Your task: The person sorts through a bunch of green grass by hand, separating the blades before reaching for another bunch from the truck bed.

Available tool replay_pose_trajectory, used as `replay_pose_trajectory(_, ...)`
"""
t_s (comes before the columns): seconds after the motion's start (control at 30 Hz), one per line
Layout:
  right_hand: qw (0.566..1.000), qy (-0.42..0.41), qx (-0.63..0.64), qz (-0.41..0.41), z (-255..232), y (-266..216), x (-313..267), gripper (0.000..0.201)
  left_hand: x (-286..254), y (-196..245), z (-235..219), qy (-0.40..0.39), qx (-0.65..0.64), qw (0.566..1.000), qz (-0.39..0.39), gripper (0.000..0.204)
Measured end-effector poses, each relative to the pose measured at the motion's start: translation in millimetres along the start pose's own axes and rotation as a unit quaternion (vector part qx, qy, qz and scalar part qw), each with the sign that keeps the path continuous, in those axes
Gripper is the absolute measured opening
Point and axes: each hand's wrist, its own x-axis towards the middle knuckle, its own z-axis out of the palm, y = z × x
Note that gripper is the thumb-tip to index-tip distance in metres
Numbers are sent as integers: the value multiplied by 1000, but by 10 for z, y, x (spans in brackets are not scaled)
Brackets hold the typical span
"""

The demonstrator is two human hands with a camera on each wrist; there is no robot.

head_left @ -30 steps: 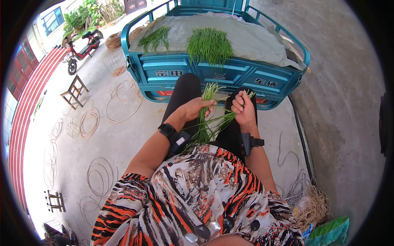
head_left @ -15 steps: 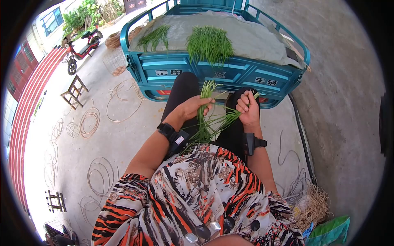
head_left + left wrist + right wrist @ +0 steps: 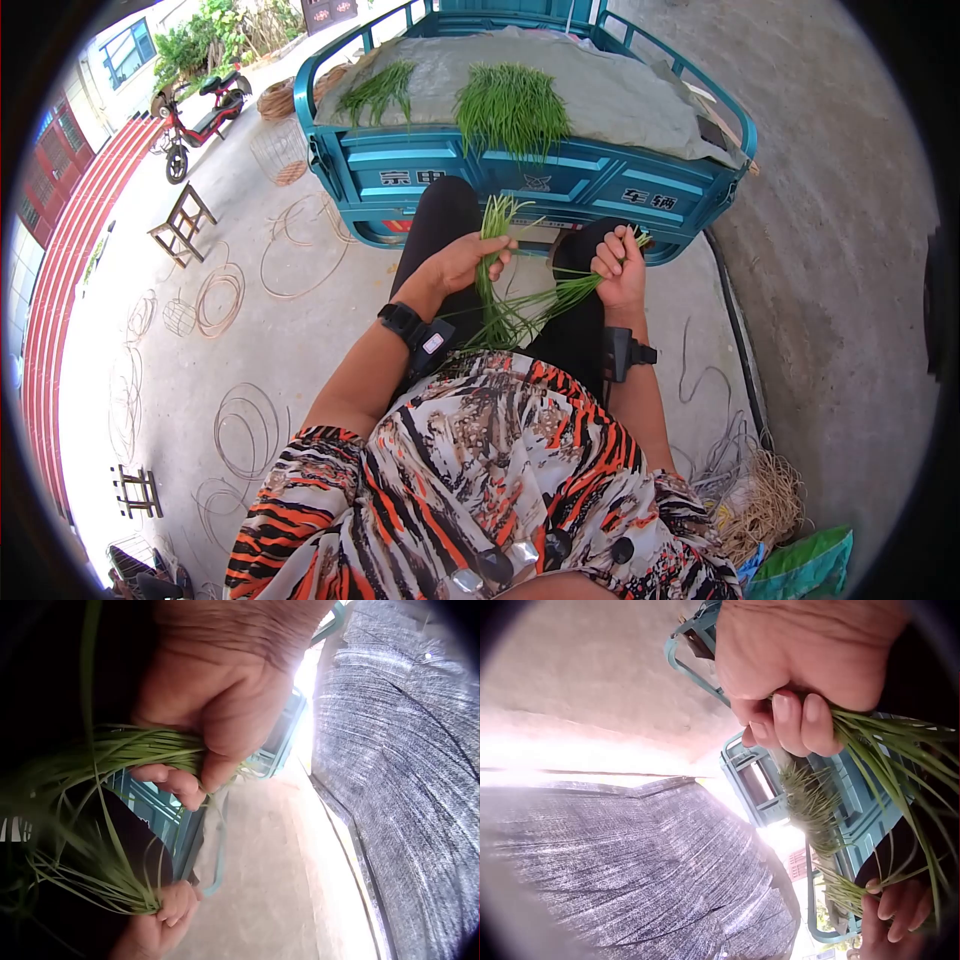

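My left hand [image 3: 468, 262] grips a bunch of long green stalks [image 3: 488, 290] above the lap, their pale ends sticking up past the thumb. To the right and a little higher, my right hand [image 3: 620, 268] holds a smaller bunch [image 3: 572, 290] by its ends in curled fingers. The loose lengths of both bunches cross and tangle over the thighs. In the left wrist view the thumb and fingers of the left hand [image 3: 217, 712] close round the stalks [image 3: 150, 750]. The right wrist view has the right hand [image 3: 802, 682] curled tightly round its stalks [image 3: 885, 750].
A blue cart [image 3: 400, 160] stands ahead, with a large green bunch [image 3: 512, 105] and a smaller one [image 3: 380, 92] on its grey cover [image 3: 620, 110]. Wire coils [image 3: 218, 300] and a small stool [image 3: 180, 225] are on the left; dry fibres [image 3: 765, 505] lie at the lower right.
My right hand has moved right and slightly down, away from the left hand, drawing its stalks along. The left hand has shifted only slightly left and stays gripped on its bunch.
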Motion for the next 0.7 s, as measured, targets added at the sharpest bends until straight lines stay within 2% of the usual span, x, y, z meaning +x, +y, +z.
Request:
replay_pose_trajectory(0.23, 999, 5, 0, -43, -76, -164, -97, 24, -34, -1, -77, -2, -44, 999, 25, 18)
replay_pose_trajectory(0.27, 998, 29, -7, -54, -93, -177, -110, 23, -36, 0, -88, -2, -57, 998, 28, 19)
replay_pose_trajectory(0.4, 980, 111, -161, -45, -6, -59, -80, 20, -73, 52, -38, -11, -84, 995, 47, 17)
replay_pose_trajectory(0.5, 959, 124, -256, 1, 136, 128, -26, 19, -5, 32, 11, -28, -91, 995, 42, 17)
replay_pose_trajectory(0.7, 932, 116, -339, 54, 330, 437, 86, 25, 131, -46, 204, -34, -53, 998, 9, 16)
